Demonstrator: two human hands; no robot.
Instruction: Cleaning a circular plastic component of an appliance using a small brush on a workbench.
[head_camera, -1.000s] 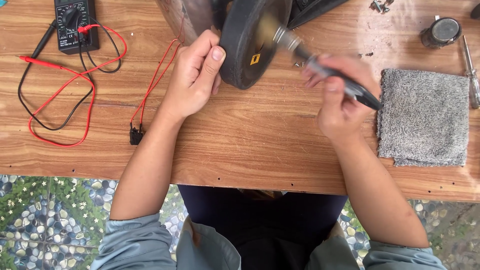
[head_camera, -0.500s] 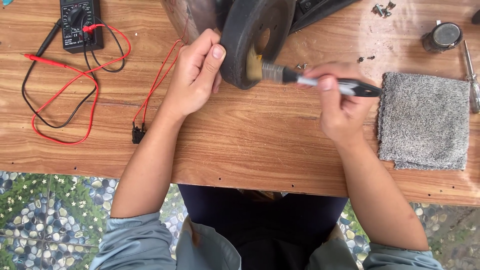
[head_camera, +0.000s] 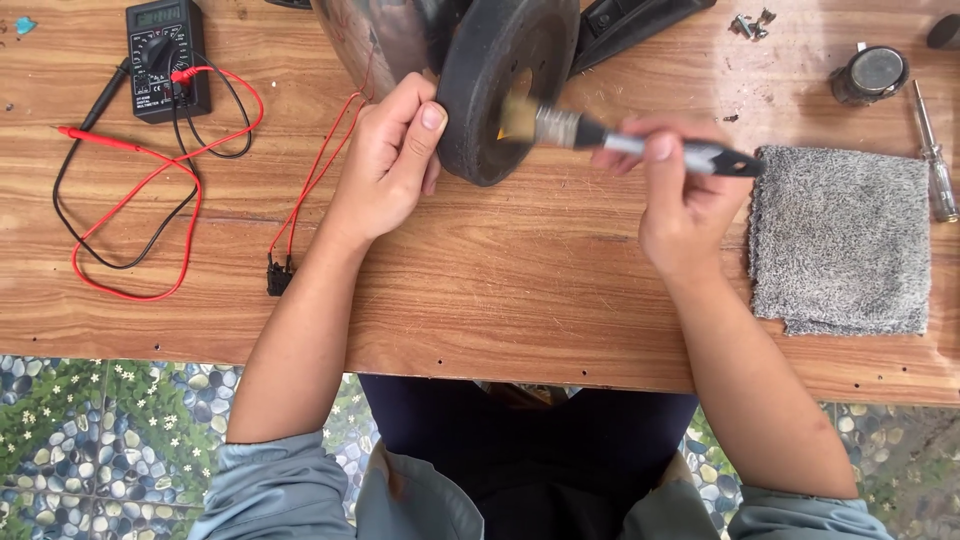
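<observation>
Both hands closed: my left hand (head_camera: 385, 165) clamps the rigid, probably heavy black base (head_camera: 500, 85) by its rim, my right hand (head_camera: 680, 195) pinches the light brush (head_camera: 620, 143) mid-handle.

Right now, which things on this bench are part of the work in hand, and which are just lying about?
In use:
left hand steadying the black round base
right hand holding the small brush, bristles against the base

Lying about:
multimeter with red and black leads
grey cloth
screwdriver
small round tin
loose screws
</observation>
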